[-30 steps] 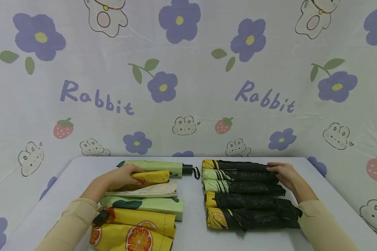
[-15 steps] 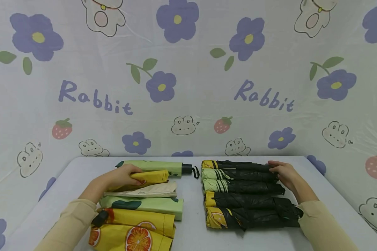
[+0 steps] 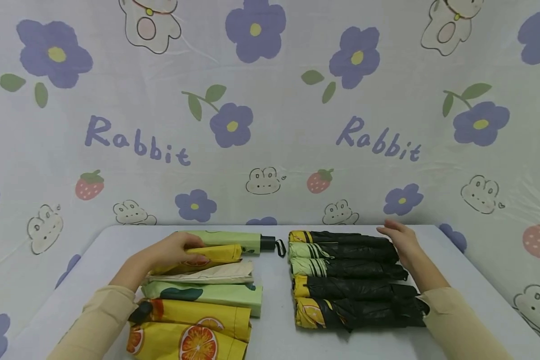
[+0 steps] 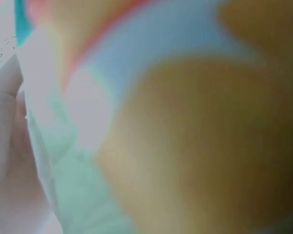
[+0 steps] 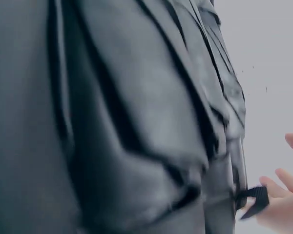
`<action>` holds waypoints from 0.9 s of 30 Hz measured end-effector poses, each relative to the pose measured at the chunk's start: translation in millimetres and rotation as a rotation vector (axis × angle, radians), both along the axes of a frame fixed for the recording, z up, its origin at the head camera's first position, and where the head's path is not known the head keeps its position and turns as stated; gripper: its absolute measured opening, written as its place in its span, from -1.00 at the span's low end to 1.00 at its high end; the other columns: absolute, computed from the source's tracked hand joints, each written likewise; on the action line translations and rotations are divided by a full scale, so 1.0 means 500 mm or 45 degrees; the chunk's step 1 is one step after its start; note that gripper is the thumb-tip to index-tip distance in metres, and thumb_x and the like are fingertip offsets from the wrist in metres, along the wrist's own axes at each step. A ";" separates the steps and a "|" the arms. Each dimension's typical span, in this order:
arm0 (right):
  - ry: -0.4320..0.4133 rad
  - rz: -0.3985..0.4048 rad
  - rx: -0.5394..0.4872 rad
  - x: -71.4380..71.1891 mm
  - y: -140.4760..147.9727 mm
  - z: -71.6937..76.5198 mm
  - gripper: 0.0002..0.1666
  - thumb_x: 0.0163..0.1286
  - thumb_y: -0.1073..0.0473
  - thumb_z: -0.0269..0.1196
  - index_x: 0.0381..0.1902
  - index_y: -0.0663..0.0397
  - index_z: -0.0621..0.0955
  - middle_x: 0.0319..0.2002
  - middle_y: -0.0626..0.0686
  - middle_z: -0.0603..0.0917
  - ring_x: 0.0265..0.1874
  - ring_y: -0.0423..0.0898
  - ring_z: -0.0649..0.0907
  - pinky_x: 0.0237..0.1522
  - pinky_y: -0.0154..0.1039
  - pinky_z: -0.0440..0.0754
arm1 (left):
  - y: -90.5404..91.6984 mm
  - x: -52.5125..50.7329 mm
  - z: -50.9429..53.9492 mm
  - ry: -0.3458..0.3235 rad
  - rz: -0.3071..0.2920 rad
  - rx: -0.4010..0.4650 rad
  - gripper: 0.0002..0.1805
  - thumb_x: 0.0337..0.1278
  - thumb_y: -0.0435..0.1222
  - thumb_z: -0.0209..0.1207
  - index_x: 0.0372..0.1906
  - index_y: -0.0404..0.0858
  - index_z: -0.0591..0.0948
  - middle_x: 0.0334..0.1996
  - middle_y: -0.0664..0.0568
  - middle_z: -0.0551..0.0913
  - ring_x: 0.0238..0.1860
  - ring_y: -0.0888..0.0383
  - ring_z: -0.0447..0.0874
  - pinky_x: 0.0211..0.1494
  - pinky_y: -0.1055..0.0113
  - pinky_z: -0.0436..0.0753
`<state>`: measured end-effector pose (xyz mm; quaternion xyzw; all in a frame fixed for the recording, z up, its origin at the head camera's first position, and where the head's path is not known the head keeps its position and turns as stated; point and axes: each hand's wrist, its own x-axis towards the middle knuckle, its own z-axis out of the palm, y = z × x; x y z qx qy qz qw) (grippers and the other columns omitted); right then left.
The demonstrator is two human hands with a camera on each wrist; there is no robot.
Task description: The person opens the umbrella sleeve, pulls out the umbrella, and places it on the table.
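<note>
On the left, my left hand [image 3: 173, 250] lies over a yellow fruit-print sleeve [image 3: 222, 253], its thumb against the cloth and its fingers loose. Just behind is a green folded umbrella [image 3: 234, 241] with a black handle and strap. In front lie a cream sleeve [image 3: 225, 273] and a green sleeve [image 3: 229, 296]. My right hand [image 3: 405, 245] hovers open past the right ends of the black rolled umbrellas [image 3: 360, 252], apart from them. Its spread fingers show at the edge of the right wrist view beside a black strap [image 5: 256, 201]. The left wrist view is mostly blurred cloth.
Yellow orange-print pieces [image 3: 198, 342] lie at the front left, a dark handle end [image 3: 140, 312] at one's side. More black umbrellas with yellow or green ends [image 3: 308, 287] form the right row. A gap of white table [image 3: 276, 310] separates the rows. A patterned curtain [image 3: 288, 100] hangs behind.
My right hand has lifted up and away from the back umbrella's end, its fingers spreading. The left hand's fingers have loosened on the yellow sleeve, while the rows have stayed in place.
</note>
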<state>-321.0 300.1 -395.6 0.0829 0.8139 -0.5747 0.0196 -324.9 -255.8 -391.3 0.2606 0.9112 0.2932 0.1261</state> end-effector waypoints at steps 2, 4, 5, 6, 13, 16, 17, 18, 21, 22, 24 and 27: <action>0.024 -0.010 0.007 -0.001 -0.014 0.006 -0.18 0.54 0.03 -0.01 0.54 0.25 -0.08 0.55 0.28 -0.08 0.55 0.25 -0.09 0.54 0.17 -0.11 | 0.001 0.000 0.005 0.014 0.020 0.013 -0.67 0.28 0.02 0.18 -0.01 -0.07 0.67 -0.17 0.11 0.70 -0.18 0.17 0.61 -0.10 0.25 0.60; 0.060 -0.023 0.018 -0.003 -0.032 0.012 -0.18 0.54 0.01 0.01 0.54 0.23 -0.04 0.55 0.28 -0.02 0.54 0.24 -0.04 0.54 0.17 -0.08 | -0.001 -0.003 0.008 0.072 0.052 0.013 -0.64 0.34 0.03 0.12 0.03 -0.09 0.66 -0.15 0.11 0.71 -0.14 0.19 0.62 -0.07 0.24 0.62; 0.078 -0.020 0.006 -0.005 -0.042 0.015 -0.17 0.53 0.00 0.02 0.54 0.23 -0.04 0.55 0.26 -0.01 0.55 0.22 -0.03 0.54 0.15 -0.08 | -0.001 -0.005 0.010 0.113 0.075 0.008 -0.64 0.35 0.02 0.10 0.02 -0.08 0.66 -0.15 0.12 0.70 -0.13 0.19 0.62 -0.05 0.23 0.62; 0.093 -0.015 -0.005 -0.007 -0.052 0.017 -0.17 0.53 0.00 0.02 0.54 0.22 -0.03 0.55 0.25 0.00 0.55 0.21 -0.02 0.55 0.14 -0.07 | -0.001 -0.008 0.011 0.150 0.097 0.008 -0.65 0.36 0.01 0.10 0.02 -0.09 0.66 -0.15 0.12 0.70 -0.13 0.19 0.62 -0.05 0.22 0.62; 0.141 0.035 -0.128 -0.020 -0.131 0.031 -0.19 0.52 0.02 0.07 0.54 0.19 0.03 0.55 0.21 0.06 0.55 0.13 0.02 0.56 0.09 -0.10 | -0.004 -0.028 0.011 0.353 0.238 0.009 -0.67 0.32 -0.17 0.18 0.09 -0.23 0.61 0.00 -0.11 0.64 0.00 -0.06 0.58 0.06 0.00 0.59; 0.158 0.060 -0.138 -0.021 -0.162 0.034 -0.22 0.52 0.04 0.07 0.53 0.17 0.07 0.54 0.20 0.10 0.55 0.12 0.06 0.56 0.09 -0.07 | -0.005 -0.036 0.010 0.367 0.265 -0.025 -0.58 0.31 -0.19 0.20 0.20 -0.25 0.54 0.18 -0.20 0.54 0.19 -0.20 0.49 0.22 -0.13 0.51; 0.162 0.070 -0.137 -0.020 -0.171 0.035 -0.24 0.52 0.05 0.07 0.53 0.17 0.09 0.53 0.19 0.12 0.54 0.12 0.07 0.56 0.09 -0.05 | -0.005 -0.039 0.010 0.365 0.269 -0.038 -0.54 0.30 -0.19 0.20 0.24 -0.26 0.51 0.22 -0.22 0.50 0.24 -0.23 0.45 0.26 -0.15 0.47; 0.168 0.082 -0.136 -0.019 -0.180 0.036 -0.25 0.52 0.05 0.07 0.52 0.16 0.10 0.53 0.19 0.13 0.54 0.12 0.09 0.56 0.08 -0.03 | -0.005 -0.040 0.010 0.359 0.268 -0.046 -0.50 0.30 -0.18 0.21 0.27 -0.27 0.48 0.26 -0.24 0.47 0.29 -0.25 0.40 0.30 -0.18 0.43; 0.174 0.121 -0.161 -0.016 -0.209 0.036 -0.29 0.52 0.07 0.07 0.50 0.17 0.15 0.51 0.18 0.18 0.52 0.11 0.15 0.54 0.05 0.06 | -0.004 -0.046 0.009 0.341 0.245 -0.073 -0.42 0.29 -0.18 0.21 0.34 -0.29 0.40 0.33 -0.29 0.39 0.38 -0.29 0.28 0.38 -0.22 0.34; 0.175 0.137 -0.188 -0.015 -0.219 0.035 -0.30 0.52 0.09 0.07 0.50 0.18 0.17 0.50 0.19 0.19 0.51 0.10 0.18 0.54 0.03 0.08 | -0.003 -0.048 0.008 0.334 0.236 -0.079 -0.39 0.28 -0.18 0.22 0.36 -0.30 0.38 0.35 -0.30 0.37 0.39 -0.30 0.26 0.39 -0.22 0.32; 0.169 0.177 -0.263 -0.014 -0.240 0.034 -0.32 0.53 0.11 0.06 0.49 0.21 0.17 0.50 0.20 0.19 0.50 0.10 0.20 0.53 0.00 0.12 | 0.000 -0.051 0.005 0.322 0.218 -0.087 -0.36 0.28 -0.17 0.23 0.38 -0.31 0.35 0.37 -0.31 0.34 0.40 -0.30 0.25 0.40 -0.21 0.31; 0.141 0.235 -0.376 -0.012 -0.270 0.030 -0.35 0.54 0.15 0.05 0.47 0.24 0.19 0.48 0.23 0.20 0.49 0.11 0.22 0.52 -0.02 0.18 | 0.005 -0.055 -0.001 0.325 0.184 -0.103 -0.34 0.26 -0.18 0.24 0.39 -0.32 0.34 0.37 -0.33 0.33 0.39 -0.30 0.27 0.41 -0.19 0.32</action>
